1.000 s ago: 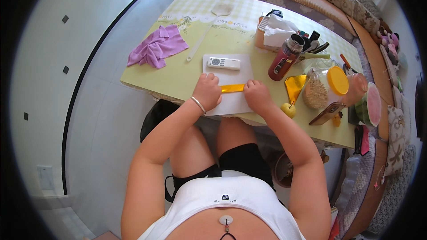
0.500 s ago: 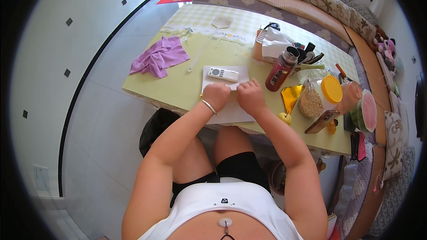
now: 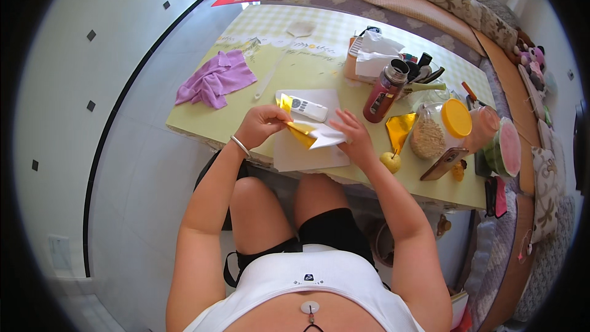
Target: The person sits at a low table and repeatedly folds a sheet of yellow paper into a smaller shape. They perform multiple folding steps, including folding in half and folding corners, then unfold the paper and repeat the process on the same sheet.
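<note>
A folded piece of gold-and-white paper [image 3: 302,135] is raised over the near edge of the table. My left hand [image 3: 263,124] pinches its gold end between thumb and fingers. Beside its white end is my right hand [image 3: 356,136], fingers stretched and spread; whether the thumb touches the paper is unclear. Beneath lies a white sheet [image 3: 310,160], and a white remote control [image 3: 308,109] rests on its far part, partly covered by a gold corner.
Left of my hands lie a purple cloth [image 3: 218,80] and a long-handled pale spatula [image 3: 270,74]. To the right stand a red thermos [image 3: 386,92], gold paper [image 3: 401,128], a pear [image 3: 390,161], a yellow-lidded jar [image 3: 428,135], a phone [image 3: 444,165] and cut watermelon [image 3: 509,147].
My hands have moved apart, the left one leftward. The paper between them has turned up, so its gold side now shows. My right fingers have spread.
</note>
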Demonstrator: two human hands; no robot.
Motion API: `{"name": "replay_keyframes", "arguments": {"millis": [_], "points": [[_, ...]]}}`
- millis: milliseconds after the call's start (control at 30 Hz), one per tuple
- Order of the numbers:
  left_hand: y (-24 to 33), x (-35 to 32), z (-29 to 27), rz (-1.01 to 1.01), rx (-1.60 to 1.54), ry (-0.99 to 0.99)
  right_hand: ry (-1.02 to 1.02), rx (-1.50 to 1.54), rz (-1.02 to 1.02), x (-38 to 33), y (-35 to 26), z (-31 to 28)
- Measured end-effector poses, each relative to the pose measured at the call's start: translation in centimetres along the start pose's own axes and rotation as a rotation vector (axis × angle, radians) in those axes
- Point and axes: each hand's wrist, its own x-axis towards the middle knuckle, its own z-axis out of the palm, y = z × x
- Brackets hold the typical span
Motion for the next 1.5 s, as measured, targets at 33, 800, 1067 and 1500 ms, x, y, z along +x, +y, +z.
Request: {"name": "replay_keyframes", "arguments": {"millis": [33,800,1067,1500], "points": [[-0.7,-0.4,-0.3,-0.037,-0.113,-0.051,-0.026,-0.071,-0.057,-0.4,-0.5,-0.1],[-1.4,0.4,-1.0,-0.307,-0.258,-0.302,-0.272,-0.340,-0.218,-5.8,-6.2,1.6],[-2.3,0.7,1.4,0.178,0.708,-0.229,-0.035,-0.425,-0.345,-5.5,-7.7,2.3],[-0.9,-7.7,8.7,0.225,0.875,-0.027,-0.099,-0.262,0.002,-4.1,-9.4,1.3]]}}
